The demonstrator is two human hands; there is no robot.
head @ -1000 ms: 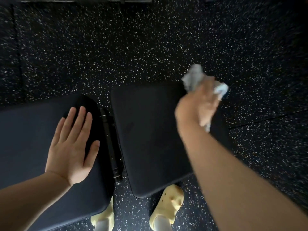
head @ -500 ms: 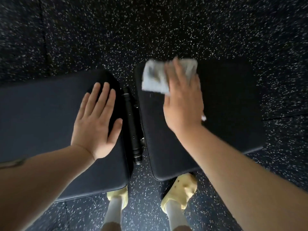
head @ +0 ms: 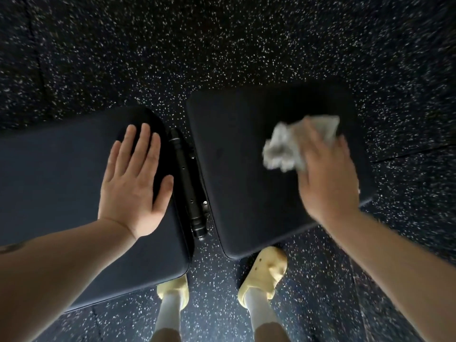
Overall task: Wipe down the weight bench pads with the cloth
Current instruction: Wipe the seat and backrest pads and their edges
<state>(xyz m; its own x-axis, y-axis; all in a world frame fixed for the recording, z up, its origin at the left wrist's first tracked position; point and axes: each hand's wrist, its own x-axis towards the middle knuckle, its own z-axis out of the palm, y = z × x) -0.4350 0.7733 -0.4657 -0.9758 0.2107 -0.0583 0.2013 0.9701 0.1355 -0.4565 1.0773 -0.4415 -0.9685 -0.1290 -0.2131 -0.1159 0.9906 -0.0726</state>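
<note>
Your long back pad (head: 61, 183) runs off the left edge, its long axis lying left to right and its rounded end pointing toward the gap in the middle. The squarer seat pad (head: 237, 169) sits just beside it on the right, its long axis running from near your feet toward the far side and tilted a little to the right. Between the two pads lies the black frame tube (head: 188, 186) with its bolts and bracket.

Your left hand (head: 134, 183) lies flat on the end of the back pad, fingers straight and together, holding nothing. Your right hand (head: 328, 178) presses the crumpled grey cloth (head: 283, 149) onto the far right part of the seat pad; the fingers look mostly extended over it, though blur hides how the thumb sits. The cloth bunches out to the left of your fingers, so little of it lies flat.

Risks as I judge them: a bunched cloth can slip from under your palm on a fast pass, or leave streaks unwiped. Sweep too far left and the loose edge may snag on the bracket. Lean hard on the left hand and the back pad may shift
</note>
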